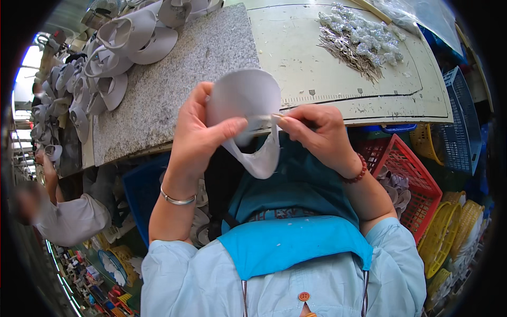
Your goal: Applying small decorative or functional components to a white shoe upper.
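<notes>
A pale grey-white piece [244,95], which looks like a shoe upper with a broad rounded panel and a looped band, is held up in front of me at the table's near edge. My left hand [203,124] grips its left side, thumb across the front and fingers behind. At the right side of the piece, where panel and band meet, my right hand [316,127] pinches something small and thin. Only a light-coloured tip shows between thumb and forefinger. Part of the piece is blurred.
Many similar pale pieces [127,34] are heaped at the left. Clear, shiny ornaments [364,34] and thin silvery sticks [351,59] lie on the table's right half. A red crate [412,174], a blue crate [458,121] and yellow baskets stand right; another person [74,216] is left.
</notes>
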`<state>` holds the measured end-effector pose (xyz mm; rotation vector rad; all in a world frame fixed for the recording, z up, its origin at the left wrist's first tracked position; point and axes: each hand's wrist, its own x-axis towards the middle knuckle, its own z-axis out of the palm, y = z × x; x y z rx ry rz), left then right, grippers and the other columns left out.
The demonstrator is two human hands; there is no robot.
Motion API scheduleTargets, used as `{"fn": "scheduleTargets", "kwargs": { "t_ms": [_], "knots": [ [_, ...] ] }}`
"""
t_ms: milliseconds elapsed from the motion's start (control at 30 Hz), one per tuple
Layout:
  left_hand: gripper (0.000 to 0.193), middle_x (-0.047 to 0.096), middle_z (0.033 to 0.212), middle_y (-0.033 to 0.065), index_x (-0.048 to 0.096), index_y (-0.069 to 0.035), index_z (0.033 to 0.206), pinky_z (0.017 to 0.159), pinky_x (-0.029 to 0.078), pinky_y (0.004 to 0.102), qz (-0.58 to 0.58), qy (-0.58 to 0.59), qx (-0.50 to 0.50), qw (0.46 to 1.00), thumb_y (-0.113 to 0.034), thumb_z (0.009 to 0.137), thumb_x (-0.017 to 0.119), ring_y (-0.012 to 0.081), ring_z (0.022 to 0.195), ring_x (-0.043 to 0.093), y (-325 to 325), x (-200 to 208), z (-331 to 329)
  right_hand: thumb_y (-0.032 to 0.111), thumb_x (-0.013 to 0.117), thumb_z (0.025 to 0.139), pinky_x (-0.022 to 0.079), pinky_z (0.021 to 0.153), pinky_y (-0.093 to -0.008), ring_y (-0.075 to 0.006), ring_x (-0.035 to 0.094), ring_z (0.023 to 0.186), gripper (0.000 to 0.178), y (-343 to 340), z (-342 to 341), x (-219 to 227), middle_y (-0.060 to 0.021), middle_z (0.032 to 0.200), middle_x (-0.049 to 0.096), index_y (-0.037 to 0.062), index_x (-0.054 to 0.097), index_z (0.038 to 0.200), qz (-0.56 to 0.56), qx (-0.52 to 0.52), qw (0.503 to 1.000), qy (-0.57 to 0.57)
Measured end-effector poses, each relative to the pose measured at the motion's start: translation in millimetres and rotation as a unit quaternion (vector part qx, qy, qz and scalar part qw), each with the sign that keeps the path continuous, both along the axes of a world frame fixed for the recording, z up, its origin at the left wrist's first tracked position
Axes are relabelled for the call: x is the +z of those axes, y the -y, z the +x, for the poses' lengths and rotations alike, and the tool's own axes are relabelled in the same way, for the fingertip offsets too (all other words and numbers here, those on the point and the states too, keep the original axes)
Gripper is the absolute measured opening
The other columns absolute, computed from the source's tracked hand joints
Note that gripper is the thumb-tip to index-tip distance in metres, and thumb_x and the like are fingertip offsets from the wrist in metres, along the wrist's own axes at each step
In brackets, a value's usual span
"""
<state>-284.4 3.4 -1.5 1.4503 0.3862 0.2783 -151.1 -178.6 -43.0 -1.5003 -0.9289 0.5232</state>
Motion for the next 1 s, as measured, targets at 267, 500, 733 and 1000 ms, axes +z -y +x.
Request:
{"fn": "scheduleTargets", "kwargs": {
  "t_ms": [267, 500, 733, 1000],
  "knots": [
    [0.056, 0.062, 0.114, 0.0074, 0.052, 0.000, 0.125, 0.095, 0.046, 0.0301, -0.130, -0.085, -0.067, 0.986, -0.008, 0.076, 0.078, 0.0136, 0.105, 0.058, 54.0, -33.9, -25.8, 0.011, 0.071, 0.084, 0.039, 0.046, -0.0268, -0.0147, 0.053, 0.049, 0.016, 44.2, -15.3, 0.3, -0.0076, 0.060, 0.057, -0.0001, 0.065, 0.075, -0.012, 0.014, 0.991, 0.131],
    [0.059, 0.062, 0.113, 0.0101, 0.050, 0.002, 0.127, 0.095, 0.046, 0.0313, -0.196, -0.088, -0.064, 0.975, -0.013, 0.076, 0.076, 0.0149, 0.105, 0.059, 65.8, -50.3, -30.7, 0.011, 0.072, 0.084, 0.038, 0.043, -0.0268, -0.0133, 0.053, 0.046, 0.017, 50.8, -25.7, -8.1, -0.0078, 0.058, 0.057, -0.0003, 0.065, 0.074, -0.067, 0.063, 0.992, 0.091],
    [0.049, 0.063, 0.105, 0.0084, 0.054, 0.002, 0.120, 0.087, 0.049, 0.0269, -0.212, -0.059, -0.048, 0.974, -0.021, 0.081, 0.074, 0.0109, 0.095, 0.059, 72.5, -56.4, -35.0, 0.012, 0.072, 0.084, 0.042, 0.044, -0.0272, -0.0162, 0.058, 0.048, 0.017, 55.0, -31.8, -6.4, -0.0090, 0.061, 0.060, 0.0013, 0.065, 0.073, -0.077, 0.065, 0.990, 0.101],
    [0.047, 0.062, 0.102, 0.0066, 0.055, 0.002, 0.118, 0.084, 0.048, 0.0254, -0.168, -0.048, -0.046, 0.984, -0.024, 0.083, 0.073, 0.0093, 0.092, 0.057, 76.3, -57.0, -35.7, 0.016, 0.072, 0.081, 0.044, 0.046, -0.0336, -0.0249, 0.059, 0.054, 0.019, 54.9, -34.2, -3.5, -0.0087, 0.064, 0.060, 0.0055, 0.060, 0.071, -0.087, 0.047, 0.970, 0.221]
  ]
}}
